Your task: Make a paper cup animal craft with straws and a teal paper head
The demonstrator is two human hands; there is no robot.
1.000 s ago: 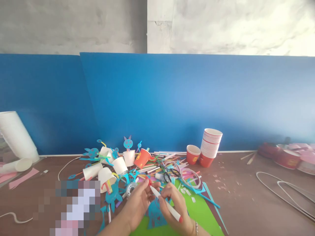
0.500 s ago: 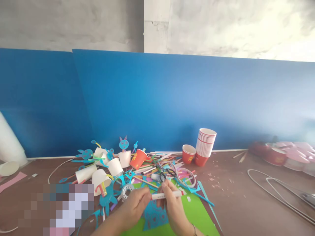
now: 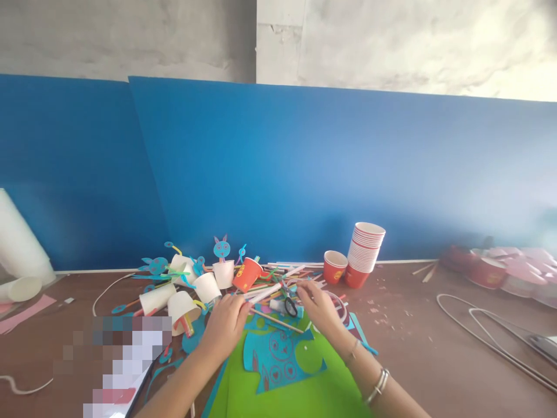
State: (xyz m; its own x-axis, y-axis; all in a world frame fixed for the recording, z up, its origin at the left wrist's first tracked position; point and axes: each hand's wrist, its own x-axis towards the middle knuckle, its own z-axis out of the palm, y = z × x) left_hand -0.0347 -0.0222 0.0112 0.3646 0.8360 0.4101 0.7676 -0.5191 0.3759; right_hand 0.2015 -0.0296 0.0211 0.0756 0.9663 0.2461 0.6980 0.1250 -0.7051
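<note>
- Step in hand, judging by pose only: picking or sorting among craft supplies; both hands were at the pile, neither on the drawn paper.
- Left hand (image 3: 224, 325): palm down at the pile's left part, just right of the white cups. Fingers bent and drawn together, tips by the near end of a white marker-like stick (image 3: 266, 293). Could not tell whether they pinched it.
- Right hand (image 3: 321, 307): in from the right, fingers curved and slightly parted, nothing visible in them. Just beside the scissors (image 3: 290, 306), black handles toward the person; contact unclear.
- Blue paper sheet (image 3: 278, 363): lay on green paper (image 3: 300, 403) between the forearms; rabbit-like face and circles drawn on it, round cut-out at right.
- Wooden stick (image 3: 278, 321): slanted between scissors and blue paper sheet.
- Left of pile: tipped white paper cup (image 3: 206, 287), blue rabbit head (image 3: 221, 249) above another cup, tilted red paper cup (image 3: 247, 275).
- Behind right hand: stack of paper cups (image 3: 365, 255), single red cup (image 3: 335, 268) beside it.
- Next move, my read: called for a light fingertip grip on one item, lifted straight up, since sticks and scissors lay crossed and could snag or drag neighbours.
</note>
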